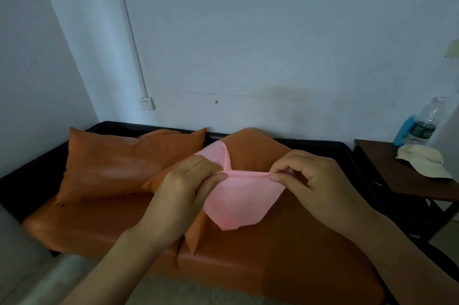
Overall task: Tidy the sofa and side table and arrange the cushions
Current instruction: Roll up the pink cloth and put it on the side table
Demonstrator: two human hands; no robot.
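From the head view, my left hand (188, 185) and right hand (308, 180) each pinch the folded top edge of one pink cloth (238, 200), held taut above the orange sofa (99, 225). Two orange cushions lean on its black back: one at left (124, 163), one (253, 148) behind the cloth. The side table (387, 170) holds one bottle (426, 123), its label unreadable, one cap (422, 159), and a blue object (403, 130).

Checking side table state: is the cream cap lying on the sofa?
No, the cream cap lies on the side table, beside the water bottle, not on the sofa.
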